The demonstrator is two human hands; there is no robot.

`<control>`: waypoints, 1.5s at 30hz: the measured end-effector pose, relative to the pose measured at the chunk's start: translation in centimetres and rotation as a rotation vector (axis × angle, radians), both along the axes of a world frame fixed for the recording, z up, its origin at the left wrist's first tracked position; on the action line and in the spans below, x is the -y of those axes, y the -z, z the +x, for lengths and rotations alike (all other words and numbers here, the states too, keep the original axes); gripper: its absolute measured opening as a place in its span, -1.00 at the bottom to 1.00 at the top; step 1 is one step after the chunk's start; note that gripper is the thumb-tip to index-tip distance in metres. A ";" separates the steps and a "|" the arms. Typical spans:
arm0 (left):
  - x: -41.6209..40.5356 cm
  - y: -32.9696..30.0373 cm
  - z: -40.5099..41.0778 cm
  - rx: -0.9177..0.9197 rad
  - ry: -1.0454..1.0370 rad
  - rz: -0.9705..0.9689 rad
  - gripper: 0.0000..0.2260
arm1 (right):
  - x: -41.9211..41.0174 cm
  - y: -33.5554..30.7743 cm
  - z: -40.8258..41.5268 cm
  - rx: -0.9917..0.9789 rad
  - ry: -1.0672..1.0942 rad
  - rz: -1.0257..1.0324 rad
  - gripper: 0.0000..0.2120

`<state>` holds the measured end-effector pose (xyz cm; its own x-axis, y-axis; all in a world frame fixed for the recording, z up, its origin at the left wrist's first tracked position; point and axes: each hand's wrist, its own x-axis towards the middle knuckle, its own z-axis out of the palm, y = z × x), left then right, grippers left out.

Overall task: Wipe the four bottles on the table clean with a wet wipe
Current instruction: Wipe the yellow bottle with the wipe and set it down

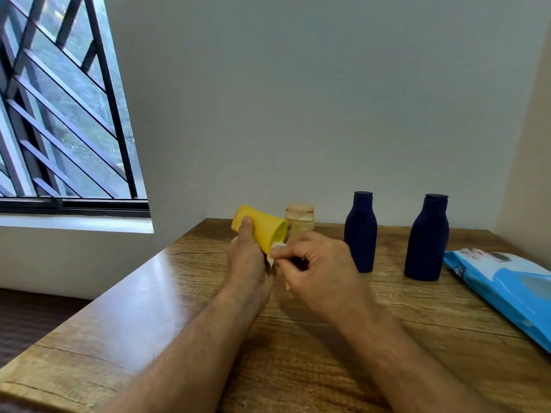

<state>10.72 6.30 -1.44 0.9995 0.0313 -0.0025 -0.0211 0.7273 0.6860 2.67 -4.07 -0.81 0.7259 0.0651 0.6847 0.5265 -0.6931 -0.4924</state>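
Yellow bottle was up off the table and getting wiped!

At centre frame the left hand [249, 257] gripped the yellow bottle [262, 229], tilted, thumb pressed on its side. Just right of it the right hand [320, 269] had its fingers curled, pinching a white wet wipe [275, 252] against the bottle's lower end. Behind them a cream bottle [299, 220] stood upright on the wooden table [179, 308]. Further right, two dark blue bottles [360, 232] [427, 238] stood upright and apart. At the right edge lay the blue wipes pack [504, 290].
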 end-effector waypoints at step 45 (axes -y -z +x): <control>-0.6 1.8 -1.2 0.754 -0.528 1.179 -0.93 | 0.4 -0.8 -1.2 0.263 -0.029 -0.042 -0.84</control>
<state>9.54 6.93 -3.28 0.6274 -0.0041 0.7787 -0.7054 -0.4265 0.5661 1.51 -4.51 0.02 0.5212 0.1161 0.8455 0.6524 -0.6928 -0.3071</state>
